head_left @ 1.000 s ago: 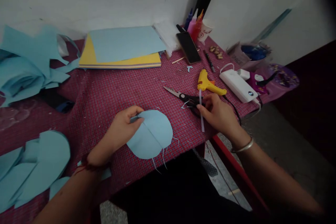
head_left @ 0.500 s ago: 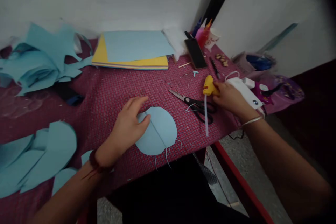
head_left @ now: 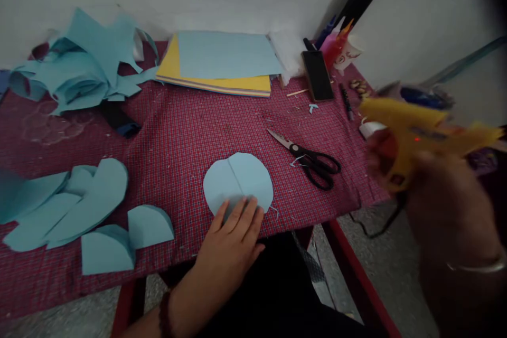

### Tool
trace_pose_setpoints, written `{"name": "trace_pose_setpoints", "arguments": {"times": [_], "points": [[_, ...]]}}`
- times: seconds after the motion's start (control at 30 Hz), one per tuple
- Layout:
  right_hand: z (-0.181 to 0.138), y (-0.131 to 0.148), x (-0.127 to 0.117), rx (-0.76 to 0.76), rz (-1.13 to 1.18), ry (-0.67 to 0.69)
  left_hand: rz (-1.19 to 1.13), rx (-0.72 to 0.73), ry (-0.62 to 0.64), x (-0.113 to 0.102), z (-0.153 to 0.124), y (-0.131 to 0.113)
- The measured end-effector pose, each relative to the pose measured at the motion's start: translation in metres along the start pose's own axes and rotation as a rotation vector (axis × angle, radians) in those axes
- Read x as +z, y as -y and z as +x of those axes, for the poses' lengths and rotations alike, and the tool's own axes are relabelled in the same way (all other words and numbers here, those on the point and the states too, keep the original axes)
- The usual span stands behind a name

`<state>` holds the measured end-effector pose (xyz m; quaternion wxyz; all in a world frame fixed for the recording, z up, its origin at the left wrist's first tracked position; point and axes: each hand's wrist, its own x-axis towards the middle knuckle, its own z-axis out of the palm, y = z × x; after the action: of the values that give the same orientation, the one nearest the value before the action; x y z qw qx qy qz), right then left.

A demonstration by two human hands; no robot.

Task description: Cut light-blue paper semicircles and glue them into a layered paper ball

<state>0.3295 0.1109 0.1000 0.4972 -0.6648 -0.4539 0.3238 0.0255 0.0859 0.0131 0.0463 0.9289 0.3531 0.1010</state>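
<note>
My left hand [head_left: 233, 237] lies flat with its fingers stretched over the lower part of a light blue paper circle [head_left: 249, 177]. A crease runs down the circle, and thin paper threads show at its lower right edge. At the right, raised off the table and blurred by motion, a yellow hot glue gun [head_left: 407, 127] is gripped in my right hand [head_left: 447, 206]. A small red light glows on the gun's body. Between the two hands, black-handled scissors [head_left: 312, 158] rest on the cloth with their blades slightly apart.
Cut blue paper pieces [head_left: 91, 206] and a folded quarter [head_left: 150, 227] lie at the left. Paper scraps [head_left: 83, 74] heap behind them. Coloured sheets [head_left: 225, 55] are stacked against the wall, near a phone [head_left: 318, 76] and a marker [head_left: 346, 101]. A cord [head_left: 374, 229] hangs past the table's edge.
My right hand has lifted the glue gun off the table, up and to the right. My left hand has come down flat onto the lower part of the paper circle.
</note>
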Motion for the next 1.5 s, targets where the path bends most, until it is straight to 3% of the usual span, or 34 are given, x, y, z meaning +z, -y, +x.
{"name": "trace_pose_setpoints", "arguments": {"times": [0.1, 0.17, 0.27, 0.4, 0.5, 0.6, 0.7, 0.8, 0.9, 1.07, 1.17, 1.23, 1.33, 1.5], "points": [[-0.029, -0.008, 0.026, 0.259, 0.069, 0.315, 0.002, -0.013, -0.047, 0.006, -0.011, -0.001], [-0.036, -0.018, 0.043, 0.346, 0.085, 0.495, 0.016, -0.007, -0.076, 0.008, -0.016, -0.001], [-0.034, -0.024, 0.066, 0.367, 0.073, 0.610, 0.030, 0.011, -0.092, 0.012, -0.021, -0.002], [-0.022, -0.012, 0.076, 0.234, -0.071, 0.556, -0.091, -0.047, -0.095, 0.010, -0.022, -0.001], [-0.006, -0.005, 0.064, 0.004, -0.282, 0.399, -0.268, -0.071, -0.107, -0.011, -0.011, 0.012], [0.019, -0.010, 0.040, -0.285, -0.560, 0.229, -0.409, -0.124, -0.095, -0.039, 0.022, 0.041], [0.046, -0.029, 0.015, -0.491, -0.861, 0.170, -0.501, -0.132, -0.014, -0.055, 0.070, 0.070], [0.066, -0.054, -0.004, -0.452, -0.998, 0.145, -0.547, -0.089, 0.140, -0.050, 0.111, 0.088], [0.076, -0.077, -0.014, -0.372, -1.022, 0.150, -0.596, -0.066, 0.212, -0.037, 0.126, 0.096], [0.083, -0.090, -0.022, -0.339, -1.023, 0.197, -0.627, -0.051, 0.187, -0.030, 0.114, 0.101], [0.072, -0.076, -0.024, -0.404, -0.988, 0.227, -0.616, -0.057, 0.075, -0.036, 0.097, 0.101], [0.053, -0.056, -0.021, -0.467, -0.927, 0.178, -0.599, -0.063, -0.012, -0.041, 0.083, 0.099], [0.012, -0.023, -0.003, -0.486, -0.649, 0.133, -0.619, -0.127, -0.115, -0.048, 0.059, 0.089], [-0.041, -0.005, 0.055, -0.363, -0.112, 0.413, -0.923, -0.351, -0.275, -0.055, 0.019, 0.068]]}}
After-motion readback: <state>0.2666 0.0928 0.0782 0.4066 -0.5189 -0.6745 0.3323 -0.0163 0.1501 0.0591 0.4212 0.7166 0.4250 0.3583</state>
